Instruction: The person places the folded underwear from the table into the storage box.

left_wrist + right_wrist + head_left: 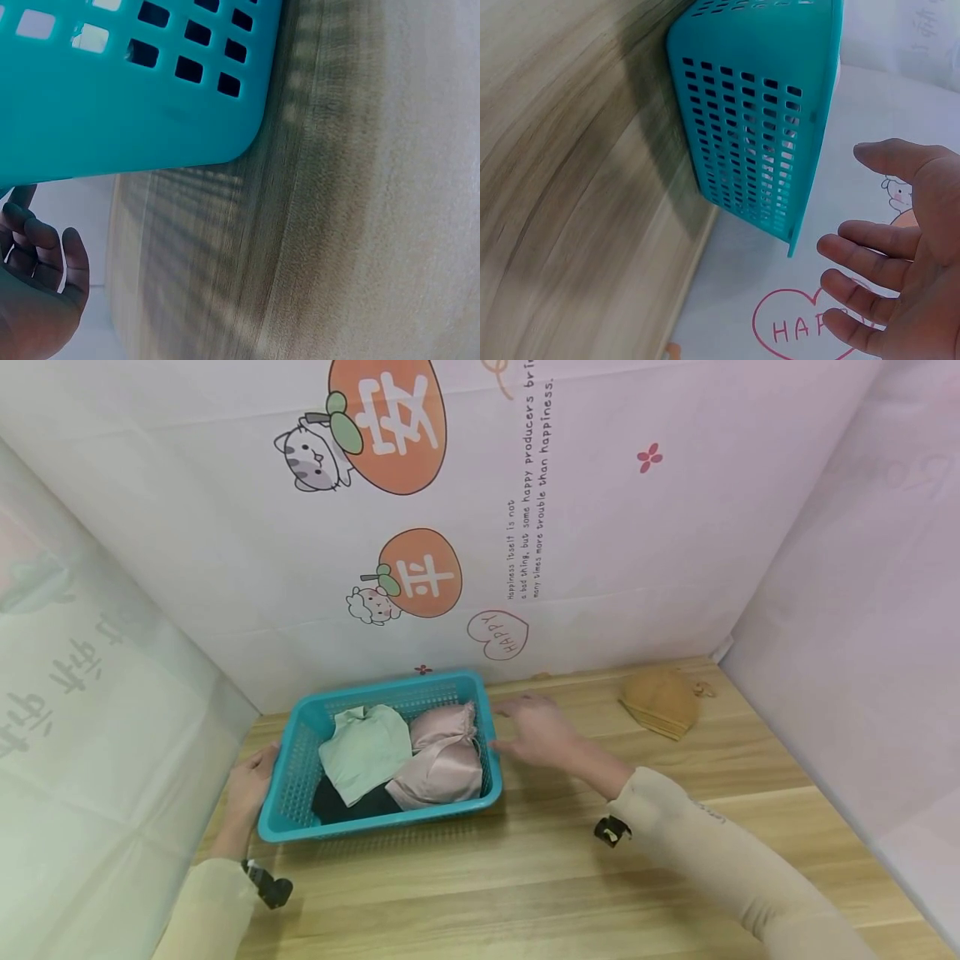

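A turquoise plastic basket [378, 825] stands on the wooden table against the back wall. Inside it lie a light green folded garment [365, 745], a pink satin bra [442, 768] and a piece of black cloth [348, 806]. At the basket's left side is my left hand [251, 778], its loosely bent fingers [46, 251] right at the rim. Off the right side, my right hand [542, 731] is spread, palm toward the basket. In the right wrist view a gap shows between its fingers [870, 255] and the rim, and it holds nothing.
A mustard-brown fabric item [660, 702] with a banded edge lies at the back right of the table [555, 877]. Printed white sheeting [600, 543] forms walls at the back and both sides. Each wrist carries a small black camera [612, 831].
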Demonstrator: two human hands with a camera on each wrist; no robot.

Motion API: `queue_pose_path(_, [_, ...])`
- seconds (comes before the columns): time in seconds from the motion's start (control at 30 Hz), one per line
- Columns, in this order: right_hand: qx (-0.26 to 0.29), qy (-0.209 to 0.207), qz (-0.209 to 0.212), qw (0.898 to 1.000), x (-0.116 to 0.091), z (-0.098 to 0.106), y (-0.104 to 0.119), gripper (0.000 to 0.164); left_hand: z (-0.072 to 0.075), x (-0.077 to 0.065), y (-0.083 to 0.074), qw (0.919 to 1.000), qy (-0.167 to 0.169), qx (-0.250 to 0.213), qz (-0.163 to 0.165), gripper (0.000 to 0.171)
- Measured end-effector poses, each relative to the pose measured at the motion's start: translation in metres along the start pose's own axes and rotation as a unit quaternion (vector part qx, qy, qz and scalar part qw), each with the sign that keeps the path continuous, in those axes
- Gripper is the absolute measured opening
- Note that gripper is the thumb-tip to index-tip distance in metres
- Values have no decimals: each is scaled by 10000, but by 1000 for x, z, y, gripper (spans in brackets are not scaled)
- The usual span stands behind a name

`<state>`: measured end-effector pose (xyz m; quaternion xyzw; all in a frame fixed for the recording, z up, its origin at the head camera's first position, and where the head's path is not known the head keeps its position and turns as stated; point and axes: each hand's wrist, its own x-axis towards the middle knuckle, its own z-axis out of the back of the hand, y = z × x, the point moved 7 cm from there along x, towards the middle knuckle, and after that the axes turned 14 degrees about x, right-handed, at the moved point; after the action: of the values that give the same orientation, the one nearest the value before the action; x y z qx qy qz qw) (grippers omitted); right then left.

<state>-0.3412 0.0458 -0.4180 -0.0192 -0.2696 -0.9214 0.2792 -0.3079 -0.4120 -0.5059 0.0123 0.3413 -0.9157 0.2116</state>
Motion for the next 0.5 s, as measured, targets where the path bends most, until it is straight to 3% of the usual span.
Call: queue_pose_path(0.5, [-60,-102,-126,9999,-6,10,-16,59,0,1,1,10000,-54,14,-18,88])
